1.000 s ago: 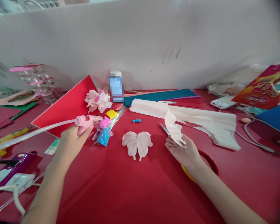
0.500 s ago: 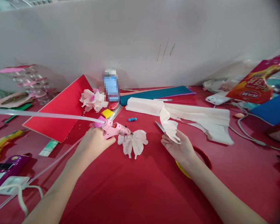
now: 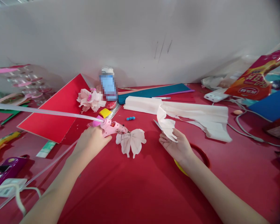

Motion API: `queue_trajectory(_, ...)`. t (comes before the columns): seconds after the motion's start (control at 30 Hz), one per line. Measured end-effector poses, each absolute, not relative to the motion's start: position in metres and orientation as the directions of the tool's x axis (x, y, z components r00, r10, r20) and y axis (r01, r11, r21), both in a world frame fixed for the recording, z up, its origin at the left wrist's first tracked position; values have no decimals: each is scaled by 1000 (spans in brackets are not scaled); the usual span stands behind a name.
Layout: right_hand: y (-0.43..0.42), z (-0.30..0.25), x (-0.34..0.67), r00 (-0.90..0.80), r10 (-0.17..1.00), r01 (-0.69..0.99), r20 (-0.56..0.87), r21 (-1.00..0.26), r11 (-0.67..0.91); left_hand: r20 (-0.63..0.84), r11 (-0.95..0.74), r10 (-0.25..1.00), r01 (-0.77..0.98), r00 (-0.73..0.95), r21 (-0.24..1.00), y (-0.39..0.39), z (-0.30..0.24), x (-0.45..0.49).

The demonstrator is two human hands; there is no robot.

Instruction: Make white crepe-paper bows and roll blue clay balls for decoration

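Observation:
My left hand [image 3: 94, 140] is wrapped round a pink glue gun [image 3: 110, 127], with a long clear glue stick [image 3: 49, 112] sticking out of its back. The gun's dirty nozzle meets the upper part of a pale pink crepe-paper wing shape [image 3: 133, 143] lying on the table. In my right hand [image 3: 176, 144], fingers pinch a second pale paper wing shape [image 3: 166, 124], held upright. Under that hand are scissors [image 3: 202, 155] with a red and yellow handle; their blade tip shows beside the paper. Three small blue balls [image 3: 130, 118] sit in a row behind the wing shape.
A pale crepe-paper strip [image 3: 196, 109] stretches across the back right. A pink paper flower [image 3: 91, 99] rests by a red board [image 3: 53, 115]. A phone [image 3: 108, 85] leans on the wall. Cables [image 3: 245, 124] lie right; a yellow glue gun [image 3: 4, 143] is far left.
The view has shifted slightly, moving everything a little left in the picture. The nozzle stays at the wing shape's top, and both hands keep their holds.

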State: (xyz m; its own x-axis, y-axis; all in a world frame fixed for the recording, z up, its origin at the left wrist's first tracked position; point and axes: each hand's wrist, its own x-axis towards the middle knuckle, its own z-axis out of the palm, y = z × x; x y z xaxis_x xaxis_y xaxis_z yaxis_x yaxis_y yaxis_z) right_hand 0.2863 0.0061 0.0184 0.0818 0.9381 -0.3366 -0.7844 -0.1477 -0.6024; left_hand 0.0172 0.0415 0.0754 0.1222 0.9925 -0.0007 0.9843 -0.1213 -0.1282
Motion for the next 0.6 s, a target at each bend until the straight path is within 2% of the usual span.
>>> queue_trajectory(0.23, 8, 20, 285, 81, 939, -783, -333, -605, -147, -18, -113, 994, 981, 112, -155, 42, 74, 18)
queue_trajectory(0.6, 6, 23, 285, 79, 939, -810, -335, -571, -136, 8, -92, 996, 989, 94, -116, 41, 74, 19)
